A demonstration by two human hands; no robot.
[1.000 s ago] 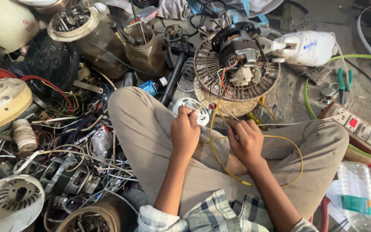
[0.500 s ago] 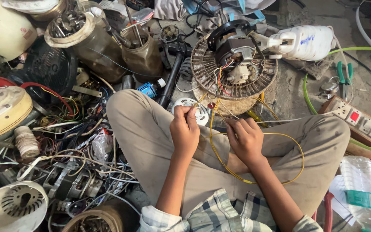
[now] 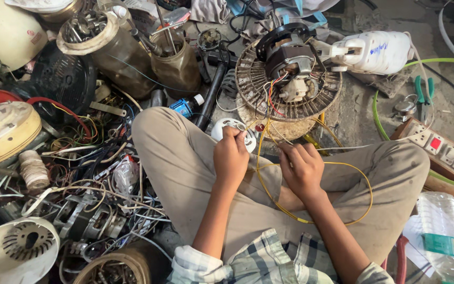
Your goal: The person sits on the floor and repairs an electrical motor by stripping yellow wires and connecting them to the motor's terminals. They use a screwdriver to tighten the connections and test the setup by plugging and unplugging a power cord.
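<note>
Now both hands [image 3: 230,156] [image 3: 301,168] pinch yellow wire [image 3: 319,164]; loop spreads sideways across lap.

left hand [image 3: 230,156]: raised over the crossed legs, back to the camera, fingers [image 3: 233,133] curled and pinched at the tips | right hand [image 3: 303,168]: just beside it, fingers bent inward, closed | forearms: bare, angled up from rolled checked sleeves, converging

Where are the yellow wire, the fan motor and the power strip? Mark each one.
yellow wire [image 3: 366,184]: head view, on the right bend of the loop over the knee.
fan motor [image 3: 289,55]: head view, on the dark metal body above the round grille.
power strip [image 3: 442,150]: head view, on its top face beside the red switch.
</note>
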